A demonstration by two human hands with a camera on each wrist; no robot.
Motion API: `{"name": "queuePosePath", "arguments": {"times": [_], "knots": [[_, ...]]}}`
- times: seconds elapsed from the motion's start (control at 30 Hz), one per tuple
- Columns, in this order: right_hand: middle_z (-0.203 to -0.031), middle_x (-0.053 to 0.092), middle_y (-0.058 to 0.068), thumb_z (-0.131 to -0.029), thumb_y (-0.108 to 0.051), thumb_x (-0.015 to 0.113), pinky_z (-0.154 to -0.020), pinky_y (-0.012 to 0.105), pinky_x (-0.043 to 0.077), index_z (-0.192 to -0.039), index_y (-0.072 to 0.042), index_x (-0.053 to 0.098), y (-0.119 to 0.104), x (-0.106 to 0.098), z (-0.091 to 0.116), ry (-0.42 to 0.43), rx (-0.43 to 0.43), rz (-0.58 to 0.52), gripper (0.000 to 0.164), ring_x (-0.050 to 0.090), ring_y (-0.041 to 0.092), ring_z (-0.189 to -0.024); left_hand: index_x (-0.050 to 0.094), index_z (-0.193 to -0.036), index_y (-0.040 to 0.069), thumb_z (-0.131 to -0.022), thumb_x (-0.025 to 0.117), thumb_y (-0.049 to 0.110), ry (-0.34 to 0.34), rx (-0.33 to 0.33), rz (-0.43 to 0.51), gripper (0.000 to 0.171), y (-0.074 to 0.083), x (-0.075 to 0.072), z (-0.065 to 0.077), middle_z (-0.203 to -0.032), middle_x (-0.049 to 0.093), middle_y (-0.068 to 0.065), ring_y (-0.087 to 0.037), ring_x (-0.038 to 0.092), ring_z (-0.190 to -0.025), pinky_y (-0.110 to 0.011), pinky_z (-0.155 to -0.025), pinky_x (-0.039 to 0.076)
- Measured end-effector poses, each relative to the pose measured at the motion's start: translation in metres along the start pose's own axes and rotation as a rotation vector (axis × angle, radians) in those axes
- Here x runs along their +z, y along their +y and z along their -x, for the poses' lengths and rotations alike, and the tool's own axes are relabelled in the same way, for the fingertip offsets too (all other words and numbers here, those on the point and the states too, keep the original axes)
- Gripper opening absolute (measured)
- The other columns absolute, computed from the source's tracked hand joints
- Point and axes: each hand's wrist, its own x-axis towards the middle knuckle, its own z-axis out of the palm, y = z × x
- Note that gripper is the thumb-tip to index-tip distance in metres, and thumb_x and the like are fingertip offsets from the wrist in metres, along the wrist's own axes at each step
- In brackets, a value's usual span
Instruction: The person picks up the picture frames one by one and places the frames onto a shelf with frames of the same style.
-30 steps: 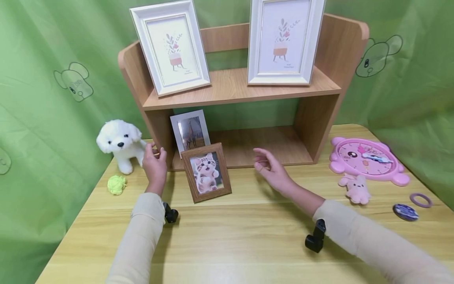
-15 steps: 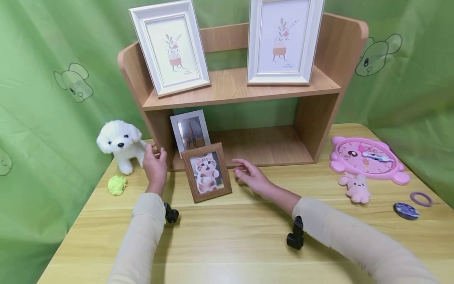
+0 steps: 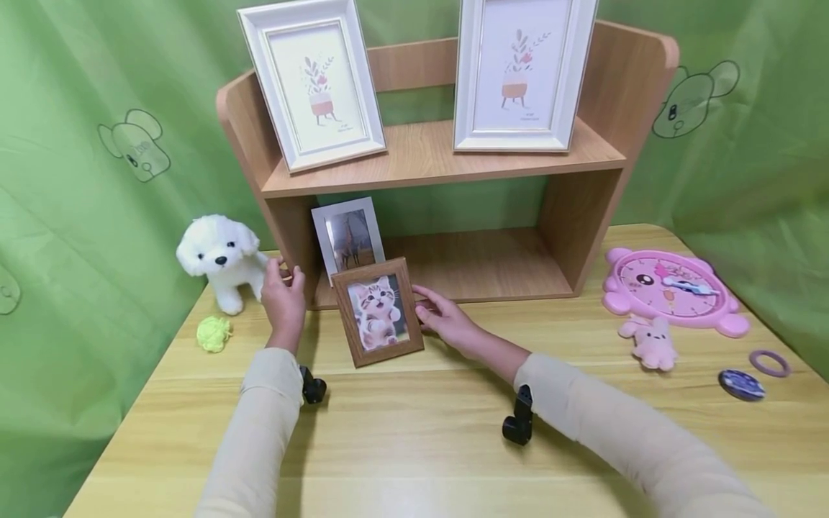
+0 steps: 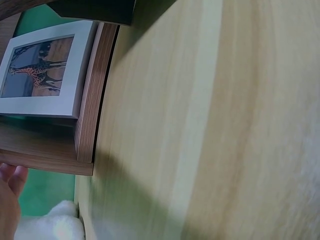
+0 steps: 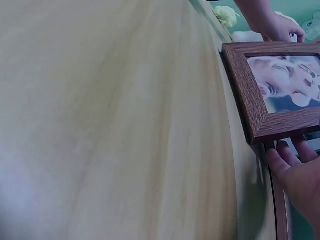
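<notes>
In the head view a brown wooden picture frame (image 3: 380,312) with a kitten picture leans tilted on the table before the shelf's lower left corner. My right hand (image 3: 451,326) is at its right edge, fingertips touching the side; the right wrist view shows the fingers (image 5: 291,154) extended along that edge of the frame (image 5: 253,114). My left hand (image 3: 285,302) stands between the white plush dog (image 3: 220,260) and the shelf, fingertips (image 4: 16,179) against the shelf's side panel in the left wrist view. Behind the brown frame, a white giraffe picture frame (image 3: 350,234) is partly hidden.
The two-tier wooden shelf (image 3: 421,155) bears two large white frames, one left (image 3: 324,90) and one right (image 3: 518,79). A yellow-green yarn ball (image 3: 214,334) lies left. At right are a pink clock (image 3: 673,288), pink plush toy (image 3: 650,345), purple ring (image 3: 769,363) and blue oval object (image 3: 741,385).
My right hand has moved left across the table up to the brown frame's right edge. The left hand and the frames have stayed in place.
</notes>
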Motion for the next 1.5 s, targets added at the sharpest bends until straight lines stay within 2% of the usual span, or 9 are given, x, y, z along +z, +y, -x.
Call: {"name": "queuePosePath", "arguments": {"times": [0.2,0.3,0.7,1.03,1.37,1.5], "knots": [[-0.134,0.038,0.027,-0.099,-0.009,0.038,-0.094,0.044,0.047,-0.145,-0.004,0.022,0.001,0.000,-0.004,-0.044,0.056,-0.079,0.050,0.042,0.037,-0.120,0.053,-0.111,0.004,-0.088,0.056,0.012,0.018,0.013,-0.014,0.025,-0.002,0.000,0.001,-0.095,0.061,-0.017,-0.029,0.063,-0.085,-0.036,-0.070,0.057],[-0.136,0.036,0.028,-0.099,-0.010,0.037,-0.093,0.044,0.047,-0.145,-0.003,0.020,0.002,0.000,-0.006,-0.049,0.072,-0.085,0.050,0.042,0.037,-0.121,0.052,-0.111,0.003,-0.088,0.055,0.012,0.023,0.020,-0.019,0.025,-0.002,0.000,0.001,-0.095,0.061,-0.018,-0.030,0.063,-0.085,-0.037,-0.070,0.057],[-0.130,0.043,0.028,-0.097,-0.003,0.040,-0.090,0.045,0.049,-0.144,-0.004,0.024,0.001,0.007,-0.012,0.013,0.146,-0.121,0.050,0.048,0.036,-0.114,0.053,-0.111,0.005,-0.088,0.056,0.014,0.021,0.009,-0.015,0.025,-0.003,0.000,0.001,-0.095,0.061,-0.017,-0.028,0.063,-0.084,-0.036,-0.068,0.057],[-0.123,0.048,0.031,-0.096,0.000,0.041,-0.081,0.048,0.053,-0.142,-0.001,0.027,0.001,0.011,-0.006,0.069,0.107,-0.150,0.048,0.060,0.030,-0.093,0.052,-0.112,0.004,-0.088,0.055,0.014,0.025,0.018,-0.027,0.026,-0.002,0.000,0.001,-0.095,0.060,-0.017,-0.029,0.063,-0.084,-0.037,-0.068,0.057],[-0.125,0.046,0.032,-0.096,0.001,0.041,-0.083,0.049,0.052,-0.142,-0.001,0.026,-0.001,0.009,0.001,0.108,0.096,-0.186,0.049,0.058,0.032,-0.099,0.053,-0.111,0.003,-0.088,0.056,0.012,0.028,0.027,-0.030,0.026,-0.001,0.002,0.001,-0.094,0.060,-0.017,-0.029,0.063,-0.082,-0.036,-0.067,0.057],[-0.124,0.047,0.031,-0.096,0.000,0.042,-0.083,0.048,0.052,-0.143,-0.002,0.026,-0.004,0.003,0.003,0.140,0.095,-0.195,0.050,0.059,0.030,-0.096,0.053,-0.111,0.003,-0.087,0.056,0.012,0.031,0.034,-0.035,0.025,-0.002,0.003,0.000,-0.093,0.060,-0.017,-0.029,0.063,-0.082,-0.036,-0.068,0.057]]}}
